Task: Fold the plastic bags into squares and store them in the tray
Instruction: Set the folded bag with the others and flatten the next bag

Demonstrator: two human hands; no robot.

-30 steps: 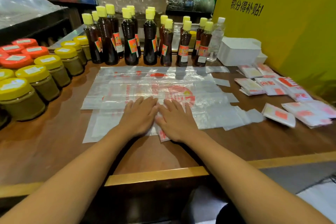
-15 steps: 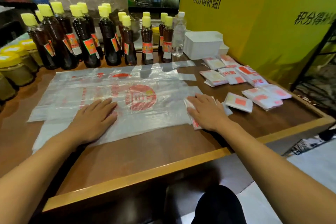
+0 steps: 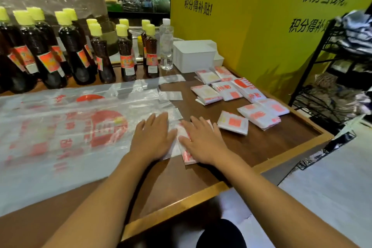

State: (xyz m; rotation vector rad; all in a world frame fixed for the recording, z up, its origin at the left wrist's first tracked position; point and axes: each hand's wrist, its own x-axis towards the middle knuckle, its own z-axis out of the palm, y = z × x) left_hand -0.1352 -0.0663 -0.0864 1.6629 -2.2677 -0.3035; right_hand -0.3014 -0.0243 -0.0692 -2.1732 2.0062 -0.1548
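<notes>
Both hands flat, fingers straight, gripping nothing. Left hand point(image 3: 153, 137) pins bag point(image 3: 66, 127) spread along counter's point(image 3: 267, 147) near edge; right hand point(image 3: 201, 140) presses folded end point(image 3: 186, 152), likely setting crease. Finished squares point(image 3: 233, 123) wait toward right edge; tray point(image 3: 194, 55) at far corner.

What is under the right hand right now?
The right hand lies flat on a partly folded plastic bag whose red-printed edge shows by the thumb. The part beneath the palm is hidden.
</notes>
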